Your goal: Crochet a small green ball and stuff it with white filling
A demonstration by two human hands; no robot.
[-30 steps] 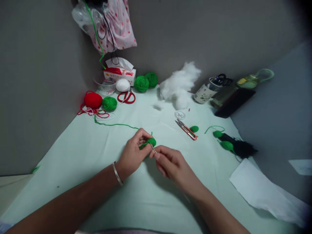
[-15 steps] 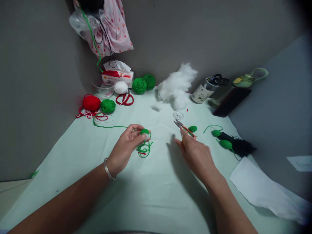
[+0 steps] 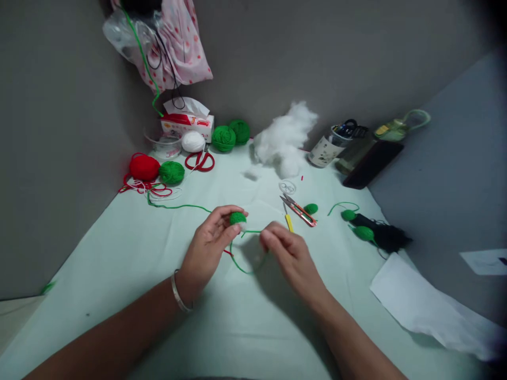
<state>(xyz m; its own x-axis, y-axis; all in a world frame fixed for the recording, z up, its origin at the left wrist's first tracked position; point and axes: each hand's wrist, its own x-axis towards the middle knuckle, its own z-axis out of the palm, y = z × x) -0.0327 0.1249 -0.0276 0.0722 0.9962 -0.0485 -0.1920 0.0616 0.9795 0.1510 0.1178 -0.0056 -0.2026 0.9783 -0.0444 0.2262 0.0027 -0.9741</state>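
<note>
Between the thumb and fingers of my left hand (image 3: 209, 243) is a small green crocheted piece (image 3: 237, 218), with white stuffing showing at its lower edge. My right hand (image 3: 287, 250) is closed in a pinch on green yarn (image 3: 252, 231) that runs across from the piece. A loop of the yarn hangs between the hands. Beneath it, near the left thumb, lies a short red strand (image 3: 228, 253). Just beyond the right hand a yellow-handled tool (image 3: 289, 221) lies beside orange thread snips (image 3: 303, 211) and a small green crocheted piece (image 3: 311, 209).
White stuffing (image 3: 285, 142) is heaped at the back. Red yarn (image 3: 143, 168), green yarn balls (image 3: 171, 172), red scissors (image 3: 200, 162) and a tissue box (image 3: 188, 126) stand back left. A pen cup (image 3: 327, 150) and a black yarn bundle (image 3: 386, 235) are on the right.
My right hand has moved left and nearer, away from the tools, and now pinches the yarn. The yellow-handled tool lies on the table. The coiled yarn has been drawn out into a loop.
</note>
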